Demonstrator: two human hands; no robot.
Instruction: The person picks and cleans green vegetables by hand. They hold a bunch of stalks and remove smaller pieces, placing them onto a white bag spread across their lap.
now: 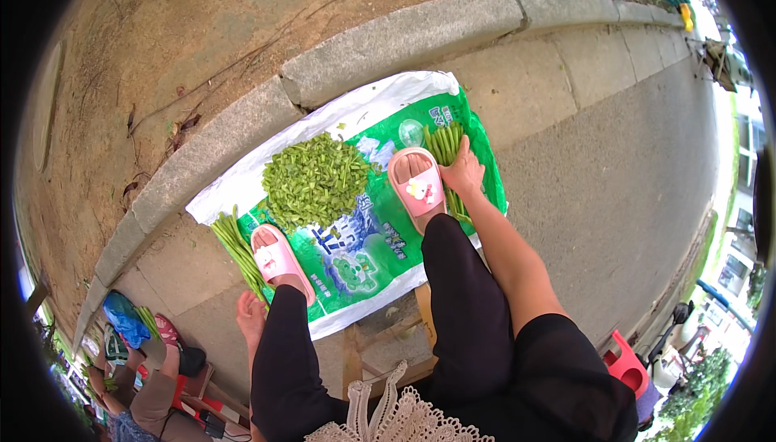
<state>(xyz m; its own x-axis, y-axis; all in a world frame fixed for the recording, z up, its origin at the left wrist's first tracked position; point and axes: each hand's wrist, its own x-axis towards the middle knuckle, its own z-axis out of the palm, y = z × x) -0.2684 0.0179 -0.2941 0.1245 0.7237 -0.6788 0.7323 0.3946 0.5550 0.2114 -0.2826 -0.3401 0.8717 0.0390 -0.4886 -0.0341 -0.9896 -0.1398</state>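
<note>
My right hand [464,174] grips a bunch of long green stalks [444,141] beside my right pink slipper [418,187]. My left hand [251,317] is low at the outer side of my left leg, fingers loosely bent and apart, near the lower ends of another bunch of green stalks [234,248]. That bunch lies along my left pink slipper [279,258]. Between my feet and farther out, a heap of short-cut green pieces [315,181] rests on a green and white plastic sheet [386,199].
A clear round plastic piece [411,132] lies by the right bunch. Beyond the sheet runs a stone curb [404,34] with bare soil behind it. At lower left another person [153,393] sits by a blue bag [125,319]. A red plastic stool [626,369] stands at right.
</note>
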